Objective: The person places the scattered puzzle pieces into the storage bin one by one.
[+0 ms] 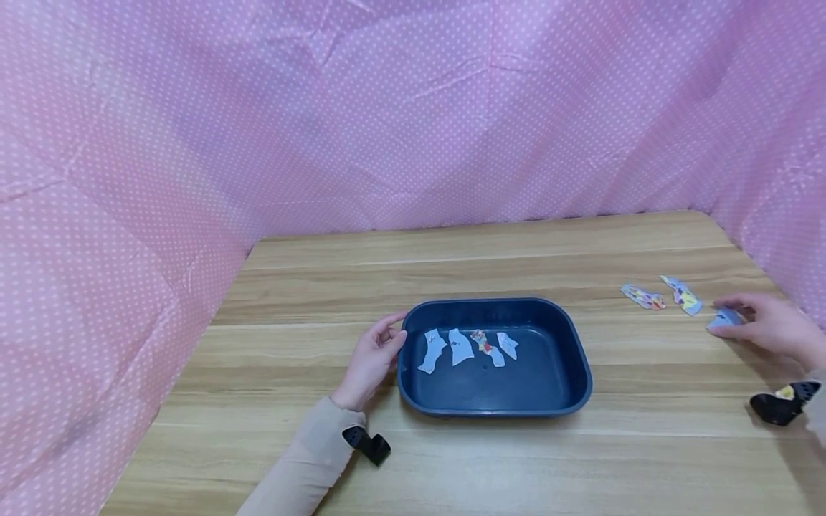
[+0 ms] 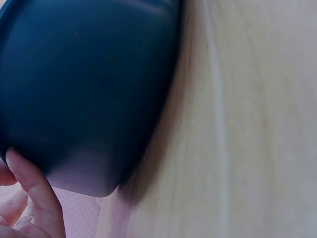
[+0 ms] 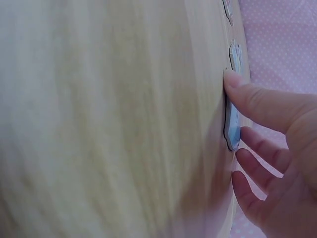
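Note:
My left hand [image 1: 373, 358] grips the left rim of a dark blue plastic tub [image 1: 490, 410], thumb on the rim and fingers outside. Inside, several irregular pale cut-out pieces [image 1: 461, 347] lie in a row towards the left; one [image 1: 482, 341] carries a coloured print. At the far right of the table, my right hand [image 1: 771, 326] pinches a light blue cut-out piece [image 1: 723, 318] by its edges. The right wrist view has that piece [image 3: 231, 119] low against the tabletop, with thumb and index finger touching it. Two colourful cut-outs [image 1: 643, 297] [image 1: 682, 295] lie just left of this hand.
The wood-grain table [image 1: 323, 287] has pink dotted cloth [image 1: 413, 129] hanging behind it and along both sides. Each wrist wears a black camera [image 1: 369, 444]. Bare wood lies between the tub and the right-hand pieces.

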A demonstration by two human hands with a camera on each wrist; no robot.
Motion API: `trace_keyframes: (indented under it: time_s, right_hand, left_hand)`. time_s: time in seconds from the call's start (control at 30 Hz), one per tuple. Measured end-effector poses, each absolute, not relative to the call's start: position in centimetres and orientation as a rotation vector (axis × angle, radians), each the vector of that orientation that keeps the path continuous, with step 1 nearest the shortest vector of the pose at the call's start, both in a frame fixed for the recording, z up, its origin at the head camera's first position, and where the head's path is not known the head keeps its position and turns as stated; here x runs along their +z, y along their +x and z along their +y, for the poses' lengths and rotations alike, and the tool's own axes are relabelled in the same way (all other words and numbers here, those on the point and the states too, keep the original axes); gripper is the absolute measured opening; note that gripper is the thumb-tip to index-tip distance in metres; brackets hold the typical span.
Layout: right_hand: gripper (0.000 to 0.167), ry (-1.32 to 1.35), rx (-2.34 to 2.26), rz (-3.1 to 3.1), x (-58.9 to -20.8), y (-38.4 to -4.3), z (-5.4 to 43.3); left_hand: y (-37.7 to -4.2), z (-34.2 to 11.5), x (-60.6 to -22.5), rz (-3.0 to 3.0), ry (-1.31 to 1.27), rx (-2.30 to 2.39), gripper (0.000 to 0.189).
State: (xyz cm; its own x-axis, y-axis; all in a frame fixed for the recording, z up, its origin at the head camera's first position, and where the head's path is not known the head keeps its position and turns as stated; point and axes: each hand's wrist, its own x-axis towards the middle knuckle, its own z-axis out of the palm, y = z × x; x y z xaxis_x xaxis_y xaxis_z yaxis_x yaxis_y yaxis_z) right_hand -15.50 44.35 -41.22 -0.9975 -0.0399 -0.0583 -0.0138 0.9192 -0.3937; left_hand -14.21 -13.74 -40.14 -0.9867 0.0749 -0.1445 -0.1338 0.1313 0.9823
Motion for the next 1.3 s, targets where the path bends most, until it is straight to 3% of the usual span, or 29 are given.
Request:
trace_keyframes:
  time_s: [0.57,0.9,1.03,1.3]
  right_hand:
    - [0.054,-0.109,-0.734,3.156,-41.4,-15.5,44.1]
    - [0.04,0.056,-0.901,3.167,-42.1,-14.7,44.6]
    - [0.024,0.093,-1.015,3.124,-42.0,-14.6,44.8]
    - [0.046,0.036,-1.178,3.009,-40.3,-14.6,42.7]
  left_hand:
    - [-14.1,-13.7,-40.0,2.252,-0.062,1.966,0.035]
    - [-14.1,-13.7,-40.1,2.243,-0.063,1.965,0.035]
    - [-14.1,-13.8,-40.2,2.244,-0.054,1.966,0.035]
    - [-14.2,-13.7,-40.4,2.249,-0.061,1.962,0.035]
